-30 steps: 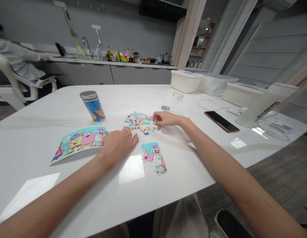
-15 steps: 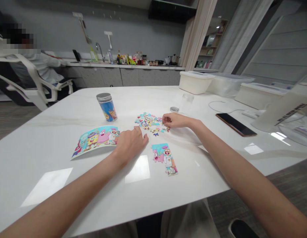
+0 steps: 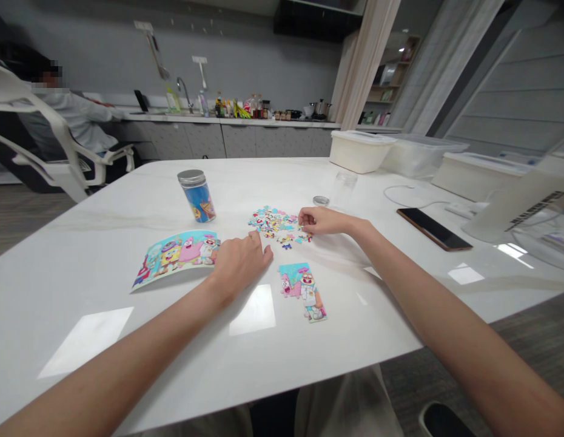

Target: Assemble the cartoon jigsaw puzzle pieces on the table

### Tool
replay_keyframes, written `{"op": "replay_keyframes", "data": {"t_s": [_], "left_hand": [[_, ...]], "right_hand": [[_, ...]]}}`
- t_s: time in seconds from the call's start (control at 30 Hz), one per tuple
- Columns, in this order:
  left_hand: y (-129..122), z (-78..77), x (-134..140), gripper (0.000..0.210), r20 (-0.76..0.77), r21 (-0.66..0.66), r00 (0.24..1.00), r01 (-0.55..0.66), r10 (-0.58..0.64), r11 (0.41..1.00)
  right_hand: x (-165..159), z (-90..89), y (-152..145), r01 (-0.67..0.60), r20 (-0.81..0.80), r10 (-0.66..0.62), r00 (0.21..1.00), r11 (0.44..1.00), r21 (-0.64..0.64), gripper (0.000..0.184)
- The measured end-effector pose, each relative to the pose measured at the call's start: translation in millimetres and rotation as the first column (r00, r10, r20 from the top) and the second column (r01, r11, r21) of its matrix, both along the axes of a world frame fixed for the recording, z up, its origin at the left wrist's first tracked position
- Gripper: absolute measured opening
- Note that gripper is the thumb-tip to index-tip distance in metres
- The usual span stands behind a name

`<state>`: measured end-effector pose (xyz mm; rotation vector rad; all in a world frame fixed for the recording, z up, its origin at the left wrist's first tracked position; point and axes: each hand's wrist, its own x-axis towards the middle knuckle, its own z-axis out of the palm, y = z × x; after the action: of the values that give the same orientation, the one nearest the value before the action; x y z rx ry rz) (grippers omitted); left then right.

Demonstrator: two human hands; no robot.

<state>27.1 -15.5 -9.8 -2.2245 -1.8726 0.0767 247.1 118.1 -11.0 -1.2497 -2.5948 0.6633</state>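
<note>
A heap of small puzzle pieces [image 3: 273,222], in light blue, pink and yellow, lies mid-table. At its right edge is my right hand [image 3: 322,220], fingers curled together; anything between the fingertips is hidden. My left hand [image 3: 241,261] rests palm down at the near left of the heap, thumb spread and index finger reaching to the pieces. The left hand partly covers the right end of a curved cartoon picture sheet [image 3: 175,258]. Closer to me lies a joined puzzle section [image 3: 304,291] showing a pink starfish and a figure in white.
Behind the sheet stands a blue cartoon jar [image 3: 198,197] with a metal lid. Past my right hand are a loose lid [image 3: 321,200] and a clear jar [image 3: 344,187]. A phone [image 3: 432,229] and storage boxes [image 3: 360,152] are at right. A person [image 3: 82,118] sits far left.
Both hands stay almost exactly where they were. The seated person's head has shifted slightly; the puzzle section and sheet have not moved.
</note>
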Motion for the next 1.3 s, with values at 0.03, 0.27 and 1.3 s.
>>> {"op": "replay_keyframes", "data": {"t_s": [0.03, 0.27, 1.3], "left_hand": [[0, 0.4, 0, 0.041, -0.001, -0.002, 1.0, 0.001, -0.001, 1.0], [-1, 2.5, 1, 0.041, -0.001, -0.019, 1.0, 0.002, -0.002, 1.0], [0, 1.6, 1, 0.043, 0.003, -0.014, 1.0, -0.021, 0.021, 1.0]], "right_hand": [[0, 0.3, 0, -0.001, 0.0, 0.001, 1.0, 1.0, 0.014, 0.013], [1, 2.1, -2, -0.017, 0.022, 0.016, 1.0, 0.999, 0.034, 0.014], [-1, -5.0, 8, -0.106, -0.095, 0.135, 0.986, 0.96, 0.26, 0.015]]}}
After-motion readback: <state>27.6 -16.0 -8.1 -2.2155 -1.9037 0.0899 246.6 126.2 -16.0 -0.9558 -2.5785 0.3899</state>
